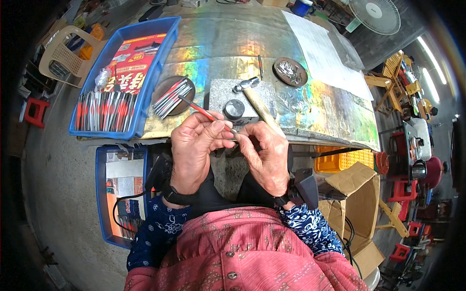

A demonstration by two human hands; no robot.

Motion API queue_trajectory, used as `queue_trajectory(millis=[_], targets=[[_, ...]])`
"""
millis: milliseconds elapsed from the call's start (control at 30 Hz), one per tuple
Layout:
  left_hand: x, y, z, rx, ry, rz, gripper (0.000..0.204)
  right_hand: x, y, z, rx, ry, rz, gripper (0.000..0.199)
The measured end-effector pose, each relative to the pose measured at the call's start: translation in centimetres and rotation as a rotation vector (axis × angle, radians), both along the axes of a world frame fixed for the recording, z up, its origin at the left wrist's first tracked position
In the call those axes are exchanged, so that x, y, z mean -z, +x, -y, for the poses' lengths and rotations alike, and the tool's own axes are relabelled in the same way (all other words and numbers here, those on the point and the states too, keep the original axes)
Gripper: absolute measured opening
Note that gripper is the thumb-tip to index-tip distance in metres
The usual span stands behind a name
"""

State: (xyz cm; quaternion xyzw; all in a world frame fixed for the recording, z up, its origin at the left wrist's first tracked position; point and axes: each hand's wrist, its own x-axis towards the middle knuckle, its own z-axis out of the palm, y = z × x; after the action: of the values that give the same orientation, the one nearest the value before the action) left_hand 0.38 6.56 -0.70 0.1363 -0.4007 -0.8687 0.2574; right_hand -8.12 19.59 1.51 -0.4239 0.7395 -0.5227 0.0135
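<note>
Worktable (225,60), left hand (196,140) and right hand (266,154) pinching rod (206,114)

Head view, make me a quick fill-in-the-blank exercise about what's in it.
The hammer on the grey stone block has a handle made of ____.
The slim rod in the left grip has a middle coloured ____.
The round dish of slim sticks lies to the hammer's ____.
The plastic tray beside that dish is coloured ____.

Missing words: wood; red; left; blue.

Table (213,58) | left of left hand (194,148): tray (151,82) | beyond it: rod dish (182,109) | beyond right hand (266,153): stone block (220,89), metal-bits dish (304,75)
</note>
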Motion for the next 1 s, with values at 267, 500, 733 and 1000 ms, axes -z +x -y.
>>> queue_trajectory(millis=[267,500,733,1000], targets=[[0.0,-1.5,0.7,-0.025,-0.025,-0.019,0.015,0.4,-0.9,1.4,0.059,0.003,0.008,0.009],[0.7,-3.3,3.0,-0.053,-0.241,-0.014,0.015,-0.2,-3.4,-1.1,0.207,0.242,-0.421,0.016],[0.9,-5.0,3.2,-0.154,-0.485,0.061,0.008,0.6,-4.8,-2.8,0.238,0.542,-0.389,0.034],[1.0,-4.9,3.1,-0.146,-0.614,0.108,0.011,1.8,-5.1,-2.4,0.190,0.506,-0.334,0.036]])
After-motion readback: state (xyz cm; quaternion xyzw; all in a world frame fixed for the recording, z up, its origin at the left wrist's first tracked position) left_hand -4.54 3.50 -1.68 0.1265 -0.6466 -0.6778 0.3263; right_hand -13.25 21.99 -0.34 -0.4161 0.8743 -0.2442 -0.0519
